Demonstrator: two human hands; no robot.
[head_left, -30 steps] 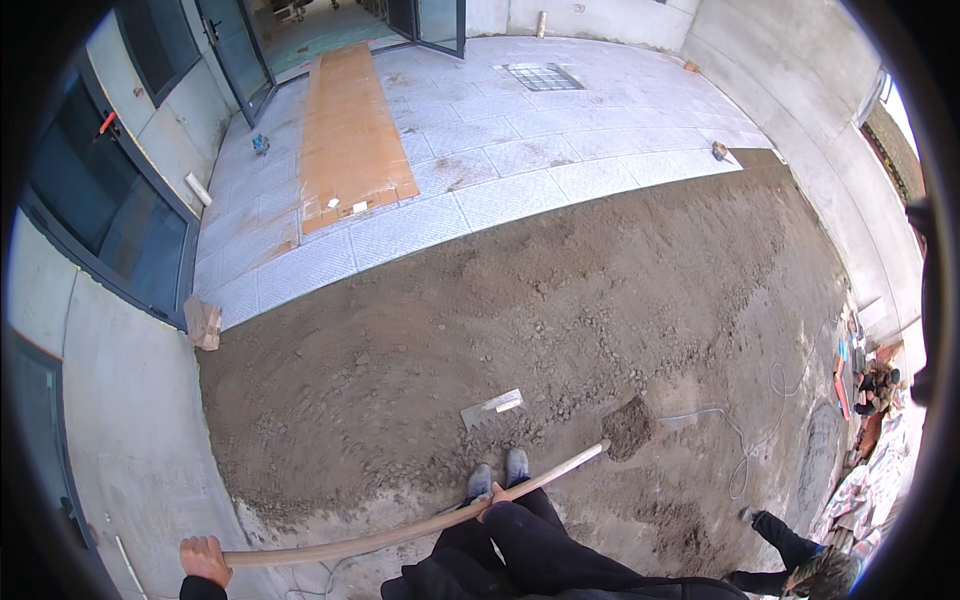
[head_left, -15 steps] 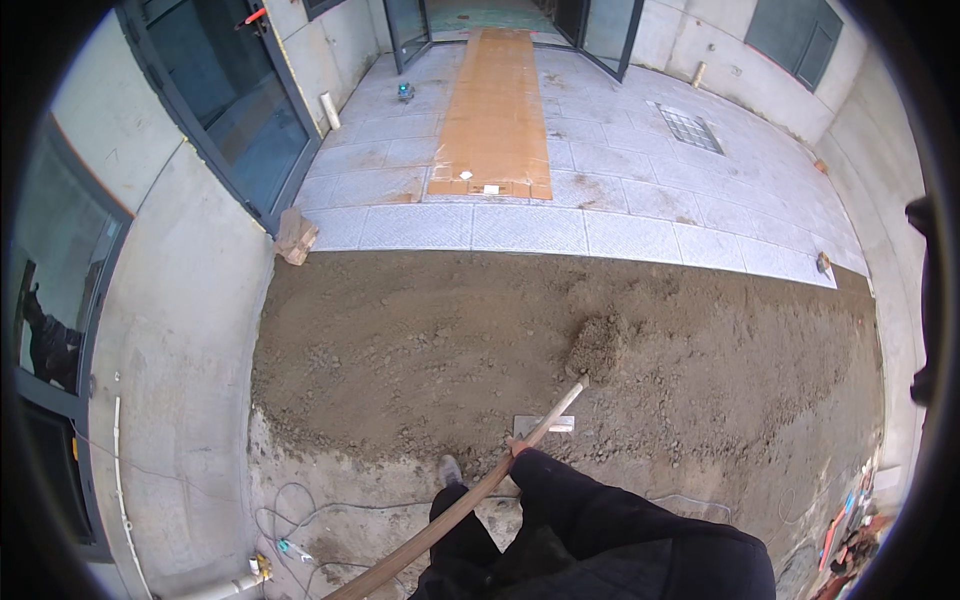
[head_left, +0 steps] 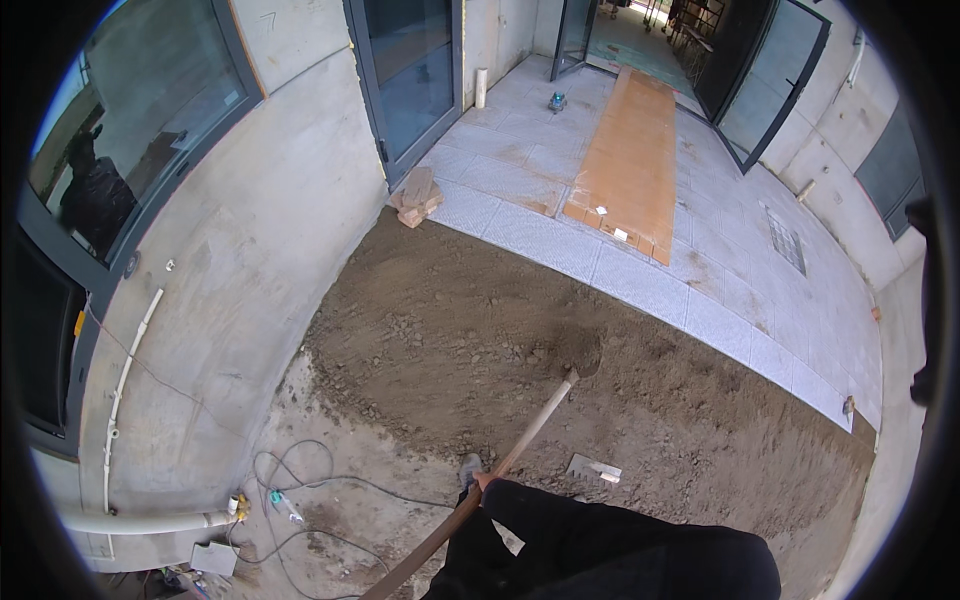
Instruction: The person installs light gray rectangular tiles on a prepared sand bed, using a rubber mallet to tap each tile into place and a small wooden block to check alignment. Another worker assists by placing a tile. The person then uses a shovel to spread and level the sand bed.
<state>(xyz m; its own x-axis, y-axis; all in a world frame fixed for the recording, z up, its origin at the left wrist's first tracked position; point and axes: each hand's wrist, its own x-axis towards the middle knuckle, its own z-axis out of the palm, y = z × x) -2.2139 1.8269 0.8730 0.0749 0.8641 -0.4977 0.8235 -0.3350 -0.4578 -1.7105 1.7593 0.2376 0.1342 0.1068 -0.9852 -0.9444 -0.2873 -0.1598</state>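
My right hand [head_left: 484, 481], its arm in a black sleeve, is closed round the long wooden handle of a shovel [head_left: 535, 425]. The handle slants from the lower edge up to the right. Its blade [head_left: 580, 352] rests at the surface of a bed of damp brown sand or dry mortar [head_left: 430, 330], and is partly lost against it. To the right of the handle, a flat trowel [head_left: 595, 468] with a pale grip lies on the bed. My left hand is out of view.
Pale paving slabs [head_left: 640, 285] border the bed, with a cardboard strip [head_left: 630, 150] over them. Broken bricks [head_left: 417, 197] sit at the wall corner. A cable [head_left: 350, 480] loops across the concrete floor at left, near a white pipe [head_left: 150, 522]. Glass doors [head_left: 770, 85] stand open beyond.
My view has turned left, so the scene has shifted right and tilted. The heaped load seen on the shovel blade no longer stands out. My right hand keeps its hold on the handle.
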